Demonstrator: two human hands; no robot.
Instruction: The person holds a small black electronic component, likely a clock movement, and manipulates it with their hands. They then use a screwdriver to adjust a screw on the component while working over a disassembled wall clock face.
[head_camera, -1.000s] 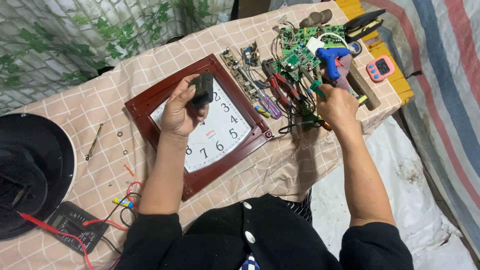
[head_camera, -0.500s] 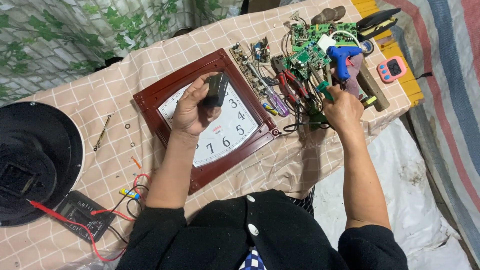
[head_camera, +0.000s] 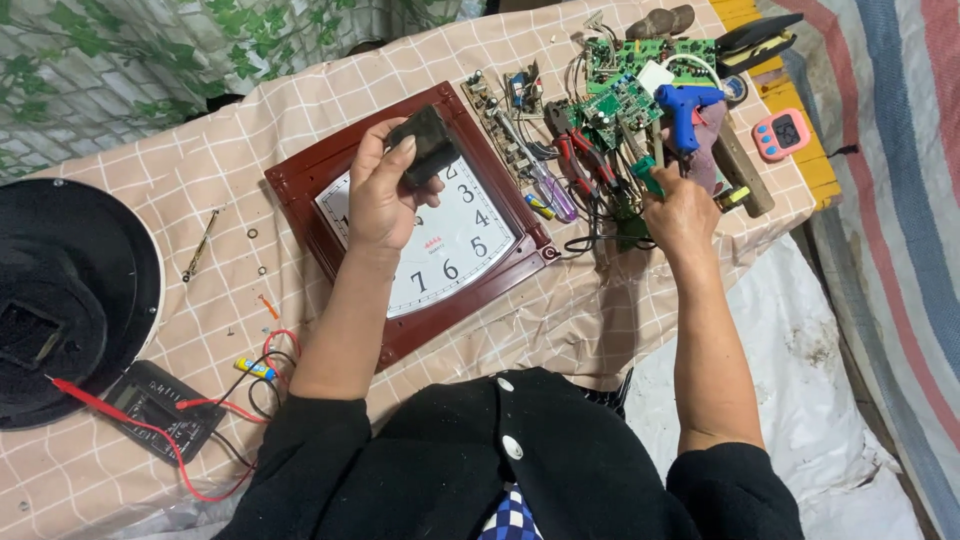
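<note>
My left hand (head_camera: 383, 190) grips a small black clock movement box (head_camera: 426, 146) and holds it above the white dial of a square wall clock (head_camera: 300, 190) with a dark red frame. My right hand (head_camera: 680, 212) is closed on a green-handled tool (head_camera: 645, 172) at the right side of the table, right beside a pile of green circuit boards (head_camera: 620, 100) and a blue glue gun (head_camera: 683, 110). What the tool's tip touches is hidden among the wires.
A round black clock back (head_camera: 70, 290) lies at the left, a black multimeter (head_camera: 160, 408) with red leads in front of it. Red-handled pliers (head_camera: 580, 155), a screwdriver (head_camera: 545, 185), a pink timer (head_camera: 782, 133) and a checked tablecloth (head_camera: 200, 160) are also in view.
My left hand has lifted the black box slightly higher over the dial. My right hand stays on the green-handled tool by the boards. The view has shifted to the right.
</note>
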